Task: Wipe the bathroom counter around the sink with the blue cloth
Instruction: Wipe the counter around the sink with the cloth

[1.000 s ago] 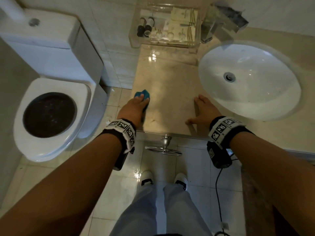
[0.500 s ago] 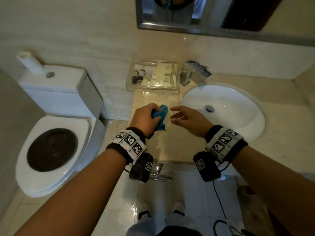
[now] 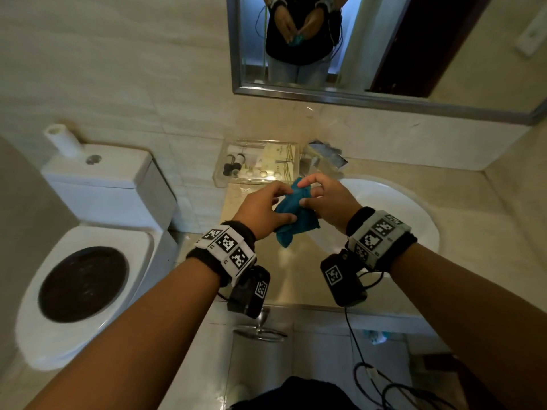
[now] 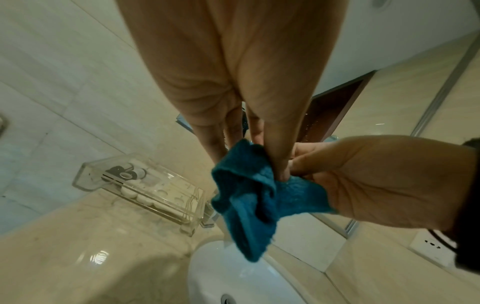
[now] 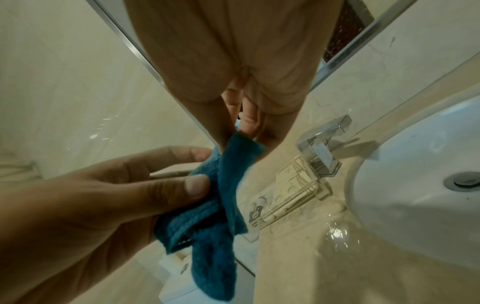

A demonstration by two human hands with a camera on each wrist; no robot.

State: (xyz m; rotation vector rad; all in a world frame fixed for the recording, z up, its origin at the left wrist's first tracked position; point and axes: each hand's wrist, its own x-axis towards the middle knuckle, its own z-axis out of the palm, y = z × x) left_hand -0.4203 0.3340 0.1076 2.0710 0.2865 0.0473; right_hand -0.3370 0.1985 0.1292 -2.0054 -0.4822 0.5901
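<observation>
The crumpled blue cloth [image 3: 291, 216] hangs in the air above the beige counter [image 3: 299, 279], between both hands. My left hand [image 3: 266, 210] pinches its lower left part with thumb and fingers. My right hand [image 3: 321, 199] pinches its upper edge. In the left wrist view the blue cloth [image 4: 257, 203] dangles over the white sink [image 4: 241, 277], with the left hand's thumb pressed into its folds. In the right wrist view the blue cloth [image 5: 215, 207] droops below both hands, near the clear tray [image 5: 285, 197]. The oval sink [image 3: 393, 211] lies right of the hands.
A clear tray [image 3: 257, 164] of toiletries stands against the wall behind the hands, with a chrome faucet [image 3: 324, 159] beside it. A white toilet [image 3: 85, 247] is at the left, a mirror [image 3: 355, 45] above. A wet patch shines on the counter [image 5: 335, 232]. Cables [image 3: 381, 380] hang at the lower right.
The left hand lifted the cloth off the counter's left edge. The right hand left the counter, came up and took hold of the cloth's top. My view tilted up to the mirror.
</observation>
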